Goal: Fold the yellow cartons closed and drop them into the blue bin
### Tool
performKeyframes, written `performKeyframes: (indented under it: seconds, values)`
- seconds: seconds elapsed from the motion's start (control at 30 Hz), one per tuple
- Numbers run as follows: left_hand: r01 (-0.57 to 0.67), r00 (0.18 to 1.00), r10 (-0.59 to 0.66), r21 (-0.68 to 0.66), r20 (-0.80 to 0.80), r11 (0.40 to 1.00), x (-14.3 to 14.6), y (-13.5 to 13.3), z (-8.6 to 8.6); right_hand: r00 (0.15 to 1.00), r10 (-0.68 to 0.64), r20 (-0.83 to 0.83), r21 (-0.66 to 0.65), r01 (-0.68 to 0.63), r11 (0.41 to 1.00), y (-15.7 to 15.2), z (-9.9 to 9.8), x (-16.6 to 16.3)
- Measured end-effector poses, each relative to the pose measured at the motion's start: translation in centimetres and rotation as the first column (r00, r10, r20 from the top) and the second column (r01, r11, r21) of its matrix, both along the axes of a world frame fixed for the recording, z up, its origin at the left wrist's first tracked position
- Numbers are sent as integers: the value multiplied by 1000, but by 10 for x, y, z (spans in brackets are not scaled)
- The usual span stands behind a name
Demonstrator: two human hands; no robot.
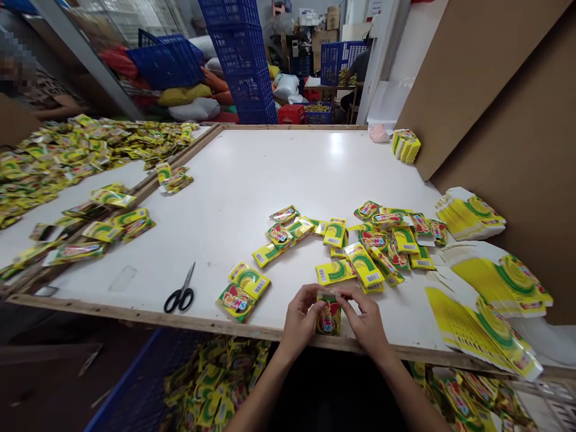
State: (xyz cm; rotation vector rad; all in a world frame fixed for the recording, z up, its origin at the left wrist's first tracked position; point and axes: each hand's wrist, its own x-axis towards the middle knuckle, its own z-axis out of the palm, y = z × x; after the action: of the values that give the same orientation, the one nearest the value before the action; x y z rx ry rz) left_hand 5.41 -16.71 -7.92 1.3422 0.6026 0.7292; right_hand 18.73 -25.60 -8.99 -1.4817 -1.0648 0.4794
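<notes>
At the near edge of the white table, a small green and yellow printed box (pixel 329 319) stands between my hands, its colourful lettering facing me. My left hand (pixel 300 317) grips its left side, thumb and fingers closed near the top. On the opposite side, my right hand (pixel 363 318) pinches the top right corner. The fingers partly cover the box's upper end. Just left lie several similar boxes (pixel 244 291), and beyond my hands is a loose heap of them (pixel 382 240). Fanned flat, unfolded cartons (pixel 490 324) rest to the right of my right hand.
Black-handled scissors (pixel 180 297) lie on the table (pixel 216 198) at left. A wooden strip divides off a big pile of packets (pixel 90 144). Under the table edge sits a blue crate (pixel 130 384) of boxes. Cardboard (pixel 499 78) rises at right; stacked blue crates (pixel 238 60) stand behind.
</notes>
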Motion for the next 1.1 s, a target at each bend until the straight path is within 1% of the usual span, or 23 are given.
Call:
performKeyframes:
  seconds: [0.07,0.17,0.37,0.53,0.6,0.73,0.83,0.9,0.97,1.0,1.03,1.1]
  values:
    - [23,999,-19,71,-51,997,-2,-1,2,998,40,43,8,-40,999,-4,0,-1]
    - [19,995,-6,124,-101,992,-3,-2,5,998,13,58,3,-13,1000,-8,2,-3]
    - [-65,989,76,90,-126,994,5,-6,5,997,-71,37,-40,72,997,-3,5,-8]
    - [-83,982,99,100,-164,992,11,-3,7,994,-109,-4,-119,107,987,2,9,-5]
    - [-77,983,91,90,-160,993,10,-1,7,994,-108,-8,-122,106,987,2,10,-4]
    - [-30,993,36,54,-111,998,5,2,4,999,-42,15,-62,43,997,-1,5,-4]
    - [21,993,-17,41,-116,999,3,1,2,999,-21,32,-34,22,999,-6,0,-6]
    - [33,992,-26,57,-125,998,1,0,4,999,-3,49,-28,4,1000,-8,-1,-6]
    - [-14,989,29,110,-142,994,-7,0,10,996,5,86,-26,-2,1000,-10,0,-3]
    - [-67,983,90,146,-158,987,-15,1,15,993,-15,117,-28,19,999,-11,1,1]
    - [-129,970,163,186,-182,974,-27,4,22,985,-59,159,-29,65,997,-11,1,7]
    - [-237,916,310,281,-255,930,-60,14,38,940,-195,278,-30,212,977,-10,0,21]
